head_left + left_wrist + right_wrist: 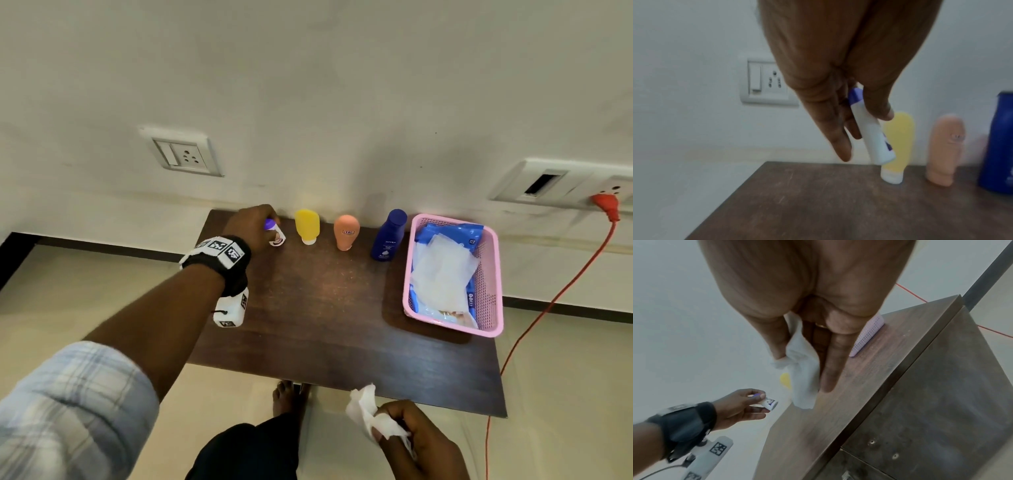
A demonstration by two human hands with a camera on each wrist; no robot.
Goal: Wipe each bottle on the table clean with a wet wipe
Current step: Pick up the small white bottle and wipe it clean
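My left hand (255, 224) pinches a small white bottle with a purple cap (275, 233) at the far left end of the bottle row, holding it tilted just above the dark table (308, 308); the left wrist view shows thumb and fingers around the small white bottle (871, 131). To its right stand a yellow bottle (307, 226), a peach bottle (346, 232) and a dark blue bottle (388, 236). My right hand (411, 435) grips a crumpled white wet wipe (368, 409) near the table's front edge, away from the bottles.
A pink basket (493, 281) at the table's right holds a blue wipes pack (455, 233) and loose white wipes. An orange cable (548, 308) hangs from a wall socket at right. The table backs onto a white wall. A bare foot (286, 397) shows below the front edge.
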